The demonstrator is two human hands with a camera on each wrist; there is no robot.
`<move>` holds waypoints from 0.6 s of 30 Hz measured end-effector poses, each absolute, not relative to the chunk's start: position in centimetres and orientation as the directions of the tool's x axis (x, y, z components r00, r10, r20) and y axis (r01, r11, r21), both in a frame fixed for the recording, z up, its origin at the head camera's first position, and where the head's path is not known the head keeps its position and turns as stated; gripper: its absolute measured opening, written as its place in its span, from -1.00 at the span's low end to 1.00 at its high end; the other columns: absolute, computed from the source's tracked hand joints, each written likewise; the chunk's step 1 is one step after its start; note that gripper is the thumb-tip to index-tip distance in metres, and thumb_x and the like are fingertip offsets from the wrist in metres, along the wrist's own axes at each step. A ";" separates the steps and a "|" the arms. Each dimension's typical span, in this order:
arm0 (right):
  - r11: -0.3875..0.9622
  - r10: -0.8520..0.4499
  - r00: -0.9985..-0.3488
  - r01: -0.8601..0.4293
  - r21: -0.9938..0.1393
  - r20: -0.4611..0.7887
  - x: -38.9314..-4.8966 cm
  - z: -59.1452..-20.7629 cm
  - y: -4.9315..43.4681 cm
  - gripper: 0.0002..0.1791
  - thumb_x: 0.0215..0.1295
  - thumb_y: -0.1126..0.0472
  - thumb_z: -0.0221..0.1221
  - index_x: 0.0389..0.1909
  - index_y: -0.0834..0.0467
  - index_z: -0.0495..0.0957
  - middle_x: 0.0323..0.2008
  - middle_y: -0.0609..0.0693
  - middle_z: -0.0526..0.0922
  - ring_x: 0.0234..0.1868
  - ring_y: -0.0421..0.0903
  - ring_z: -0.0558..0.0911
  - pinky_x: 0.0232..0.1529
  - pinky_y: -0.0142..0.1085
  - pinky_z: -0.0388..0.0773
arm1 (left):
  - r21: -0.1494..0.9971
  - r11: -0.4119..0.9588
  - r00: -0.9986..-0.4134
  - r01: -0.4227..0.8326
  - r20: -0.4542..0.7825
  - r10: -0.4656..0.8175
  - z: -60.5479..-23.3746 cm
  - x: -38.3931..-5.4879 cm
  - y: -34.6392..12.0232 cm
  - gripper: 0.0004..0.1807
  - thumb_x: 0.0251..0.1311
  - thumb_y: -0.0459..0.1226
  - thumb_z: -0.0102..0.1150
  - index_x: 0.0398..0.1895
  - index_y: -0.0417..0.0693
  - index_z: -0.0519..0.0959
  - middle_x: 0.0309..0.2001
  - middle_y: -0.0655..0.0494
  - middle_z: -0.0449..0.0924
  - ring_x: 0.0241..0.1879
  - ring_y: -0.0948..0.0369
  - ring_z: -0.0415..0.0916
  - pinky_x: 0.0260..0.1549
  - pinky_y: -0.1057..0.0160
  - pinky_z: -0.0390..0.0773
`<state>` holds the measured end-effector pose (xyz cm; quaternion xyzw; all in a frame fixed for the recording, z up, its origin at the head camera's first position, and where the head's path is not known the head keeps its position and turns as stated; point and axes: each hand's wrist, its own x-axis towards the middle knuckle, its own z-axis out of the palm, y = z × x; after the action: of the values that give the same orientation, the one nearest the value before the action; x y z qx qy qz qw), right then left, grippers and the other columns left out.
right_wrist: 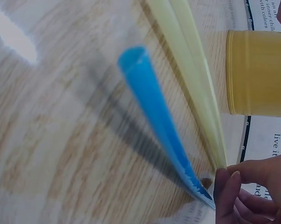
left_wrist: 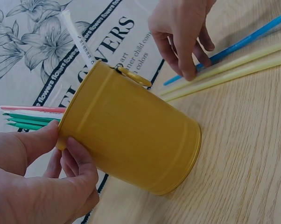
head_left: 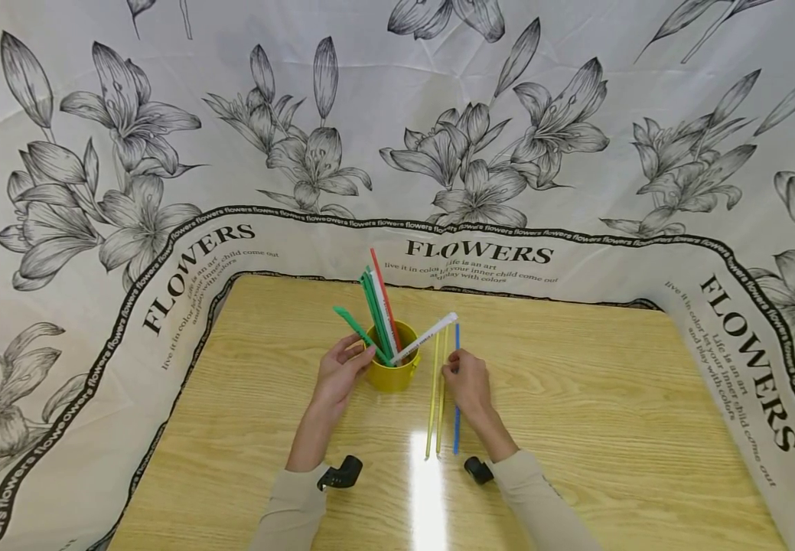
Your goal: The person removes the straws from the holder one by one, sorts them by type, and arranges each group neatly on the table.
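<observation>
Three straws loose on the table [head_left: 576, 459], just right of the yellow bucket [head_left: 390, 379]: two yellow straws [head_left: 431, 405] side by side, then a blue straw [head_left: 456, 430] at their right, all lying near to far. Inside the upright bucket, a larger share: a cluster of green straws [head_left: 375, 306] with tops toward the far side, one more green leaning left, a red straw [head_left: 379, 283] beside the cluster, and a white straw [head_left: 429, 334] tilted right over the rim.

At the bucket's left side, left hand [head_left: 340, 373] with thumb and fingers pinching the rim. To the right, right hand [head_left: 468, 380] with fingertips drawn together on the right-hand yellow straw, close beside the blue one.

Judging by the layout, seems partway along: green, red and white grouped in the bucket, yellow and blue outside. Cannot tell which way the work runs; if inward, leaves three to place; if outward, leaves most to take out.
</observation>
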<state>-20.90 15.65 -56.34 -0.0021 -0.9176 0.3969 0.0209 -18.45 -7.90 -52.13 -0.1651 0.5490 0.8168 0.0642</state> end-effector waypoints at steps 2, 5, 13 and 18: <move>0.689 0.022 -0.999 -0.014 -0.724 0.040 -20.9 -56.3 15.6 -0.83 0.28 0.46 0.27 -0.14 0.46 0.61 -0.32 0.27 0.71 -0.45 0.04 0.70 -0.51 -0.30 0.62 | 0.876 -0.387 -0.937 -0.288 -0.342 -0.076 -52.1 -18.4 -7.9 -0.46 0.39 -0.40 0.26 0.40 -0.24 0.40 0.02 -0.06 0.40 -0.06 0.19 0.48 0.06 0.25 0.58; 0.702 0.014 -0.998 -0.035 -0.711 0.063 -21.0 -56.2 15.7 -0.83 0.28 0.45 0.28 -0.15 0.45 0.61 -0.33 0.25 0.71 -0.51 -0.03 0.65 -0.56 -0.34 0.56 | 0.877 -0.384 -0.937 -0.289 -0.341 -0.074 -52.1 -18.4 -7.9 -0.46 0.40 -0.39 0.26 0.40 -0.24 0.40 0.03 -0.07 0.40 -0.06 0.19 0.47 0.08 0.24 0.57; 0.643 0.013 -0.995 -0.068 -0.763 0.099 -21.5 -54.7 16.4 -0.86 0.33 0.40 0.25 -0.16 0.40 0.63 -0.30 0.23 0.71 -0.41 0.07 0.73 -0.52 -0.33 0.59 | 0.875 -0.384 -0.936 -0.295 -0.346 -0.069 -52.1 -18.4 -7.9 -0.45 0.40 -0.38 0.26 0.42 -0.25 0.38 0.05 -0.07 0.39 -0.05 0.21 0.46 0.08 0.26 0.56; 0.599 0.025 -0.995 -0.059 -0.799 0.092 -21.9 -52.9 16.6 -0.85 0.40 0.37 0.21 -0.11 0.38 0.63 -0.26 0.23 0.71 -0.26 0.17 0.75 -0.32 -0.15 0.70 | 0.878 -0.379 -0.936 -0.293 -0.345 -0.075 -52.1 -18.4 -7.9 -0.46 0.40 -0.38 0.26 0.41 -0.24 0.40 0.04 -0.07 0.40 -0.05 0.20 0.46 0.15 0.18 0.54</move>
<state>-21.94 16.63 -52.94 0.0095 -0.8929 0.4478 0.0465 -18.39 -7.93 -52.08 -0.1662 0.5532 0.8136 0.0670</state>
